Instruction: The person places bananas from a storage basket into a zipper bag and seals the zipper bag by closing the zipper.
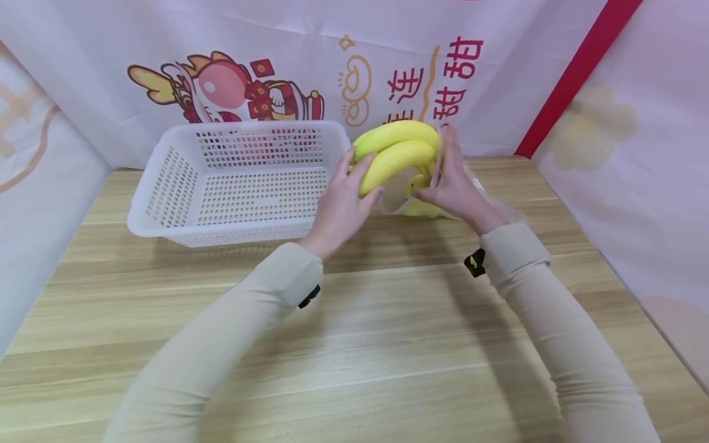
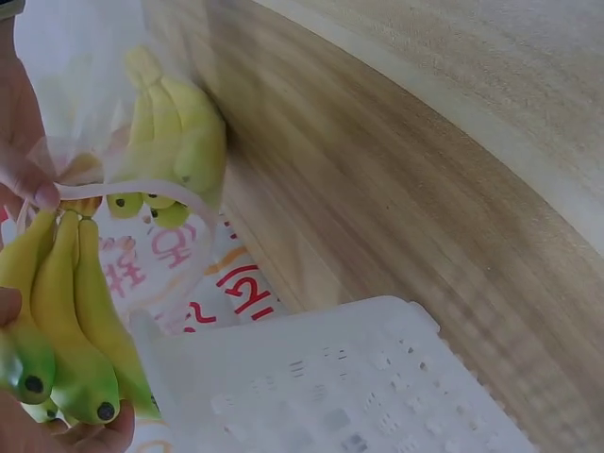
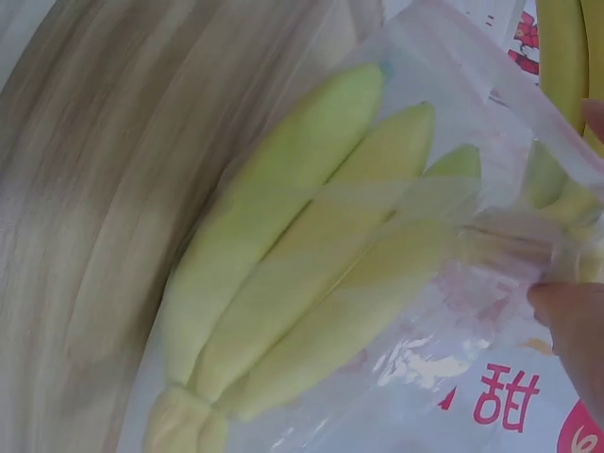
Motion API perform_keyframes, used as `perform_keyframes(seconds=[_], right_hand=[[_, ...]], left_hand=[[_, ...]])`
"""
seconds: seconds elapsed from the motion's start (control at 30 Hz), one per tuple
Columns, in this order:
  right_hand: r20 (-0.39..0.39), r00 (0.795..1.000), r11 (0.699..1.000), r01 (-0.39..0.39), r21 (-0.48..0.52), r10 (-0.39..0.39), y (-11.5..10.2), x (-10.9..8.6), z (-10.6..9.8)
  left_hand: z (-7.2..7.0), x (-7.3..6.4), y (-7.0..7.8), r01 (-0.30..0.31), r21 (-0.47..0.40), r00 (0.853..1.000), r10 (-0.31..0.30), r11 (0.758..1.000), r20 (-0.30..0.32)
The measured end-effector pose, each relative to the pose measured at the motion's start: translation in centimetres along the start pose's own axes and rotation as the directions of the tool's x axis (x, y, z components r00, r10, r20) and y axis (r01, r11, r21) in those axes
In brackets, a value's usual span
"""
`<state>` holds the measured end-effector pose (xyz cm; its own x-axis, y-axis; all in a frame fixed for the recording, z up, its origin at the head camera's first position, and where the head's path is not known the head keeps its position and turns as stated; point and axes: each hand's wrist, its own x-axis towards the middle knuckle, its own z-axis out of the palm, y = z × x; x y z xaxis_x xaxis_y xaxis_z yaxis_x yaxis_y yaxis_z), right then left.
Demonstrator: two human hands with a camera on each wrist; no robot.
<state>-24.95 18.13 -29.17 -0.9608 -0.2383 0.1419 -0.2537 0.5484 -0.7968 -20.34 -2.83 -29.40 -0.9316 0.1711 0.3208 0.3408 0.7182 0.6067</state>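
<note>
My left hand [image 1: 343, 203] grips a bunch of yellow bananas [image 1: 400, 147] by its greenish tips, above the table and right of the basket. The stem end of that bunch is at the mouth of a clear plastic bag [image 3: 425, 377]. At the bag's pale rim, my right hand [image 1: 456, 184] pinches the plastic, its thumb close to the stems. A second bunch of bananas [image 3: 311, 255] lies inside the bag, seen through the plastic in both wrist views. The right hand hides part of the bag in the head view.
A white perforated plastic basket [image 1: 244, 232] stands at the back left, with nothing in it. Its right end is close to my left hand. Behind the wooden table [image 1: 376, 344] hangs a printed white cloth [image 1: 299, 61], with more cloth at both sides.
</note>
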Motion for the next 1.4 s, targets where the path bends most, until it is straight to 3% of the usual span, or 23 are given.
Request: perform_keyframes(seconds=[0.13, 0.2, 0.37, 0.5, 0.6, 0.7, 1.0, 1.27, 1.4], right_hand=[[0.019, 1.000, 0.999, -0.019, 0.027, 0.018, 0.4, 0.0, 0.1], [0.015, 0.999, 0.999, 0.029, 0.018, -0.029, 0.3, -0.1, 0.1], [0.009, 0.984, 0.975, 0.176, -0.136, -0.176, 1.5, 0.0, 0.2], [0.009, 0.984, 0.927, 0.173, -0.332, -0.180, 2.4, 0.0, 0.2], [-0.010, 0.979, 0.909, 0.187, -0.373, -0.206, 2.6, -0.1, 0.5], [-0.050, 0.964, 0.911, 0.229, -0.344, -0.261, 2.9, 0.0, 0.8], [-0.174, 0.928, 0.906, 0.258, -0.336, -0.329, 3.0, 0.3, 1.1], [-0.254, 0.873, 0.874, 0.307, -0.377, -0.416, 2.4, 0.5, 1.7], [-0.260, 0.873, 0.873, 0.295, -0.389, -0.412, 2.2, 0.5, 2.1]], left_hand=[[0.0, 0.3, 0.0, 0.020, -0.011, 1.000, -0.020, 1.000, -0.018], [-0.1, 0.5, 0.0, 0.038, -0.018, 0.999, -0.038, 0.999, -0.019], [-0.3, 1.0, -0.1, 0.116, -0.054, 0.993, -0.115, 0.992, 0.008], [-0.3, 1.2, -0.1, 0.140, -0.120, 0.990, -0.138, 0.983, 0.024], [-0.2, 1.3, 0.0, 0.145, -0.162, 0.989, -0.141, 0.976, 0.031], [0.0, 1.4, 0.1, 0.151, -0.173, 0.988, -0.145, 0.973, 0.046], [0.2, 1.4, 0.2, 0.101, -0.185, 0.990, -0.081, 0.978, 0.113], [1.1, 1.1, 0.6, -0.033, -0.206, 0.976, 0.076, 0.978, 0.204], [1.4, 1.0, 0.8, -0.045, -0.190, 0.974, 0.086, 0.981, 0.211]])
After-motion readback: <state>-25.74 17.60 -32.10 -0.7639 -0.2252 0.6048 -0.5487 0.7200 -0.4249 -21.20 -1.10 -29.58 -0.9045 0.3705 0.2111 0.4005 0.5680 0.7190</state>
